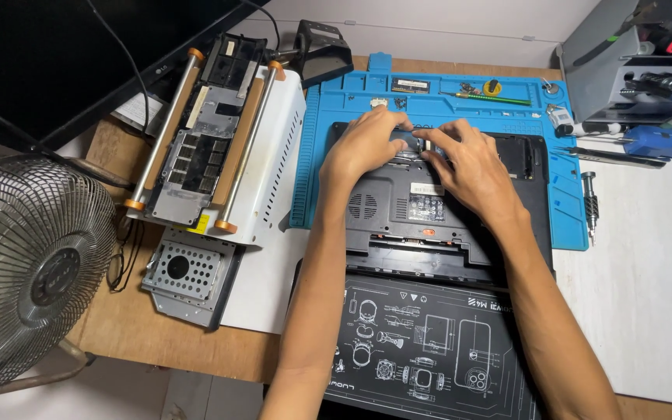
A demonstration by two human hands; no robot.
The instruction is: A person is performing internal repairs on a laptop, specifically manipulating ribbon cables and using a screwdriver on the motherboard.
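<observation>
Left hand [363, 148] and right hand [464, 159] meet over the upturned laptop [429, 225] on the blue mat [313, 155], fingertips pinching a small module in its open bay; screwdriver [589, 204] lies right, within reach.

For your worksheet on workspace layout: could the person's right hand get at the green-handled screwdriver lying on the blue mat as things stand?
Probably yes. The right hand rests on the upturned laptop, and the green-handled screwdriver lies just beyond it on the blue mat, with nothing between them.
</observation>
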